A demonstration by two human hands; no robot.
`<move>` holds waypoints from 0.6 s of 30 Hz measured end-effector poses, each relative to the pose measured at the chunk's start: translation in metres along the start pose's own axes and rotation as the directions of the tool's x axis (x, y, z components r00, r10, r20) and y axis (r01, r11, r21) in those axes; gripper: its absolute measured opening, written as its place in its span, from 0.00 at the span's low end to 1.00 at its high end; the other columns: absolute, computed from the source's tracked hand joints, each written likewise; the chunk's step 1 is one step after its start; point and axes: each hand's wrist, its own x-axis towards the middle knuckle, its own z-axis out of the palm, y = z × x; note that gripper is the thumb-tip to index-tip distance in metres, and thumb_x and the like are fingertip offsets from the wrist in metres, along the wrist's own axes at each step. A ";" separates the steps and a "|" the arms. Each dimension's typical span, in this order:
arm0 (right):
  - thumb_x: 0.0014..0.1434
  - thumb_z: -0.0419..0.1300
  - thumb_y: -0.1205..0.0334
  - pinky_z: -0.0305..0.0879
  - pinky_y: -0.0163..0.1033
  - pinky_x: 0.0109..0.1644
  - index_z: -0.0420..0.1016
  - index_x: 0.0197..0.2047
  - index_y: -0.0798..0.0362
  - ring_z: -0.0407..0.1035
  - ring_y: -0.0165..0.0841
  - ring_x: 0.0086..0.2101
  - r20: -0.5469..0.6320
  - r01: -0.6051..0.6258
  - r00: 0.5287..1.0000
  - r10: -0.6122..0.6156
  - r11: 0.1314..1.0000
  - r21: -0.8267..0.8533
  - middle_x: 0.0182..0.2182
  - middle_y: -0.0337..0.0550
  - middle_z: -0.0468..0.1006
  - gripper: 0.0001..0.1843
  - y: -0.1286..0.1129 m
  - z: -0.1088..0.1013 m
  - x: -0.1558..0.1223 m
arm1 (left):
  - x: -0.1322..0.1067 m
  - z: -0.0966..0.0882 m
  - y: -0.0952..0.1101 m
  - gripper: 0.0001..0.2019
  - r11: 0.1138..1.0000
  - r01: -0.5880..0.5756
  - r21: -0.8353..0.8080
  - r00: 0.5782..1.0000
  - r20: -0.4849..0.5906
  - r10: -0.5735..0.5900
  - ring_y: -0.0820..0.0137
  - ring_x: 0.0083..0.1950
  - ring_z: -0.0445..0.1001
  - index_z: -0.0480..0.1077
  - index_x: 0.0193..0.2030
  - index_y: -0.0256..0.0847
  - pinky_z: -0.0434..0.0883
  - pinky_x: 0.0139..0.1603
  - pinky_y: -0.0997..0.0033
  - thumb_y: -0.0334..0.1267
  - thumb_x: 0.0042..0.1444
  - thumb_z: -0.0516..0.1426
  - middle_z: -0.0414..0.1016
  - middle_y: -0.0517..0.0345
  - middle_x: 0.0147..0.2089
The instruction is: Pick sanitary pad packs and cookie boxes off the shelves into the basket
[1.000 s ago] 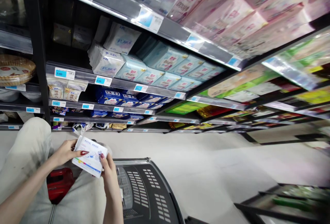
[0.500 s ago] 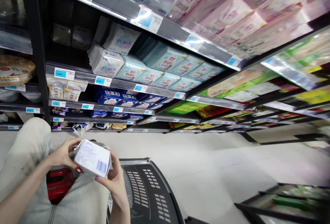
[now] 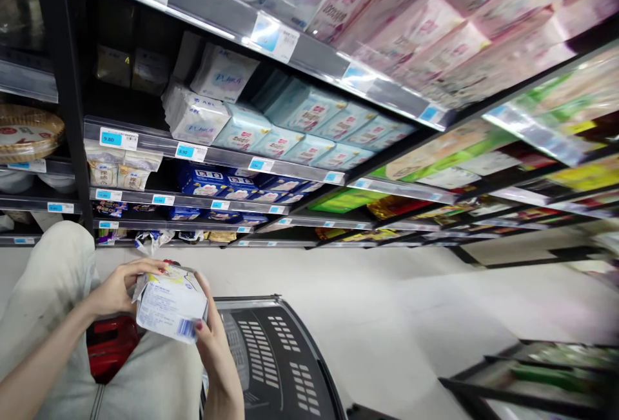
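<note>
Between my two hands, above my lap, is a white pack of sanitary pads [image 3: 169,305] with small blue print and a barcode. My left hand [image 3: 126,288] grips its left side, fingers lying along the top edge near a yellow patch. My right hand [image 3: 211,333] is closed around the right side, thumb close to the barcode. The pack's far side and some of my right fingers are hidden. My knees, in light trousers [image 3: 60,297], lie below and to the left.
A black shopping basket [image 3: 300,342] stands on the floor right of my legs. Ahead, shelves hold white packs [image 3: 198,113], light blue packs [image 3: 283,142], dark blue packs [image 3: 203,178] and pink packs [image 3: 420,17]. Something red [image 3: 111,346] shows between my legs.
The pack has tipped, so its printed top with yellow now shows above the barcode face. My left fingers have shifted onto the top edge. The right hand still holds the right side.
</note>
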 end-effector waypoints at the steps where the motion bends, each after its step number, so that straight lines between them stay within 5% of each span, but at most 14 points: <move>1: 0.50 0.75 0.25 0.57 0.67 0.78 0.68 0.76 0.44 0.60 0.61 0.75 -0.034 -0.025 0.999 0.026 0.999 0.025 0.76 0.57 0.67 0.58 0.004 -0.001 0.001 | 0.000 0.000 -0.002 0.31 1.000 -0.006 -0.001 1.000 0.005 0.006 0.41 0.80 0.64 0.82 0.60 0.46 0.65 0.78 0.40 0.47 0.50 0.79 0.71 0.35 0.76; 5: 0.46 0.80 0.32 0.60 0.68 0.77 0.72 0.70 0.45 0.61 0.63 0.74 -0.137 -0.013 0.990 0.020 0.998 0.054 0.74 0.58 0.70 0.54 0.008 0.001 0.004 | -0.002 0.001 -0.010 0.63 0.995 0.002 -0.099 0.998 0.062 0.004 0.36 0.86 0.46 0.62 0.79 0.53 0.48 0.83 0.34 0.46 0.36 0.84 0.48 0.37 0.87; 7: 0.47 0.81 0.35 0.63 0.67 0.76 0.69 0.71 0.44 0.64 0.62 0.72 -0.103 0.053 0.993 -0.051 0.998 0.015 0.73 0.58 0.71 0.54 0.004 0.005 0.004 | -0.003 0.002 -0.012 0.73 0.980 0.043 -0.194 0.995 0.098 -0.025 0.35 0.86 0.45 0.51 0.84 0.53 0.44 0.84 0.32 0.50 0.33 0.84 0.45 0.36 0.87; 12: 0.52 0.81 0.42 0.58 0.66 0.78 0.61 0.75 0.43 0.61 0.58 0.74 0.033 0.206 0.978 -0.204 0.977 -0.052 0.75 0.59 0.67 0.55 -0.001 0.011 0.003 | -0.003 0.003 -0.009 0.63 0.958 0.095 -0.271 0.992 0.104 -0.069 0.34 0.84 0.52 0.54 0.82 0.48 0.53 0.82 0.34 0.54 0.43 0.80 0.56 0.34 0.83; 18: 0.57 0.78 0.45 0.55 0.63 0.80 0.57 0.78 0.38 0.56 0.54 0.77 0.144 0.249 0.960 -0.242 0.968 -0.034 0.78 0.54 0.60 0.53 -0.002 0.009 0.003 | -0.003 0.001 -0.009 0.57 0.989 0.015 -0.149 0.999 0.042 -0.008 0.33 0.78 0.63 0.64 0.72 0.41 0.60 0.78 0.36 0.52 0.37 0.81 0.68 0.33 0.74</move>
